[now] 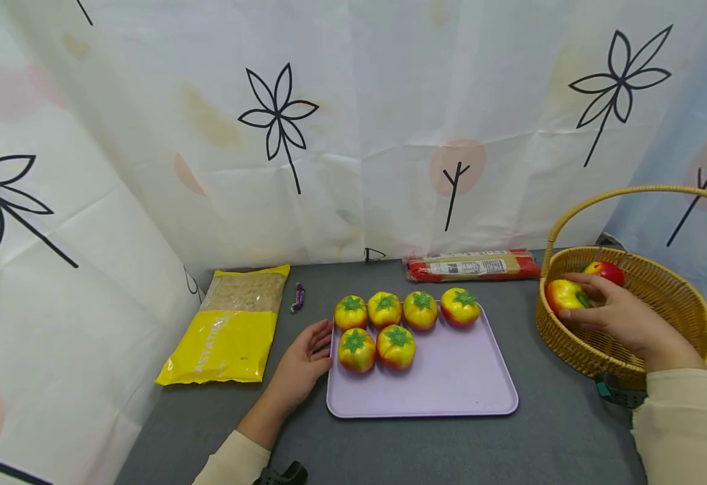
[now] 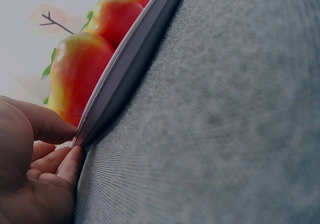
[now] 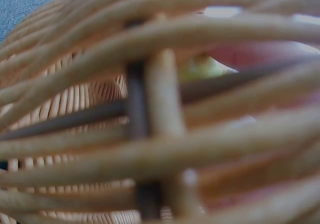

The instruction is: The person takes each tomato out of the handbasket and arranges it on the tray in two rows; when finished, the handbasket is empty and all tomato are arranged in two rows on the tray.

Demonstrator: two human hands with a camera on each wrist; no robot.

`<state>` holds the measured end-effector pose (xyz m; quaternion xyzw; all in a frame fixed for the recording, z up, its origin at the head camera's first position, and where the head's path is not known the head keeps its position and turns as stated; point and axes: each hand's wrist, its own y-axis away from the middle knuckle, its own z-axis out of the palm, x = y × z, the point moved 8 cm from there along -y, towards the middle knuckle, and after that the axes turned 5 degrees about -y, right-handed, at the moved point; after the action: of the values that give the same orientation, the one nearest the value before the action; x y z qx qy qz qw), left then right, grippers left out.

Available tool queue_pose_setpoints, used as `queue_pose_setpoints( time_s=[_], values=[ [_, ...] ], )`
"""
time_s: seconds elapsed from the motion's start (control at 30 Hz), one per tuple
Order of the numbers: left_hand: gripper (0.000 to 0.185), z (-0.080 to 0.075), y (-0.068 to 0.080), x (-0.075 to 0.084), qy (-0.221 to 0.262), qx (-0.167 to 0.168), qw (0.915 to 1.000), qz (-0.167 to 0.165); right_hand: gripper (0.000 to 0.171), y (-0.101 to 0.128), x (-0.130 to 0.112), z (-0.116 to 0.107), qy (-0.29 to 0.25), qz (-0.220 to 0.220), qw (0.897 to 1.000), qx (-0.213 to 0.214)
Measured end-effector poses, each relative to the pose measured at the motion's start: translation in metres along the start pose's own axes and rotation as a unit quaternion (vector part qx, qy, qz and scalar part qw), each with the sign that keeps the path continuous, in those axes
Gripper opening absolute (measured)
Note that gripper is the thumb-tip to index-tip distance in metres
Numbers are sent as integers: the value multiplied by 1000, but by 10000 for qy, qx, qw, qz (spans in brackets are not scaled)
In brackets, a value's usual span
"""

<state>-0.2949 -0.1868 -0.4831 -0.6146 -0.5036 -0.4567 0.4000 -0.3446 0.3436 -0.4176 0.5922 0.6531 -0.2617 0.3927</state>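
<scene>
A lilac tray [image 1: 426, 397] lies on the table with several yellow-and-red persimmons [image 1: 396, 347] with green tops at its back and left. At the tray's left edge is my left hand [image 1: 303, 360]; in the left wrist view its thumb [image 2: 57, 126] and fingers pinch the rim. Over at the right, my right hand [image 1: 623, 316] reaches into a wicker basket [image 1: 553, 337] and grips another persimmon [image 1: 562, 296] between thumb and fingers. Behind it in the basket lies a red-and-yellow fruit [image 1: 608, 271]. Basket weave [image 3: 100, 159] mostly blocks the right wrist view.
A yellow pasta bag [image 1: 232, 337] lies left of the tray, with a small purple wrapped candy [image 1: 298, 297] beside it. Along the back lies a long red-and-clear packet [image 1: 471, 265]. Patterned cloth [image 1: 377, 121] hangs behind the grey table [image 1: 450, 451]. The basket's handle [image 1: 632, 191] arches overhead.
</scene>
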Motion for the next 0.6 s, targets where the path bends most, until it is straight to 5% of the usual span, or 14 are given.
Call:
queue_pose_setpoints(
  time_s=[0.6],
  values=[
    [72, 0, 0, -1, 42, -24, 10000, 8, 79, 4, -20, -5, -813, -449, 9920, 855]
  ],
)
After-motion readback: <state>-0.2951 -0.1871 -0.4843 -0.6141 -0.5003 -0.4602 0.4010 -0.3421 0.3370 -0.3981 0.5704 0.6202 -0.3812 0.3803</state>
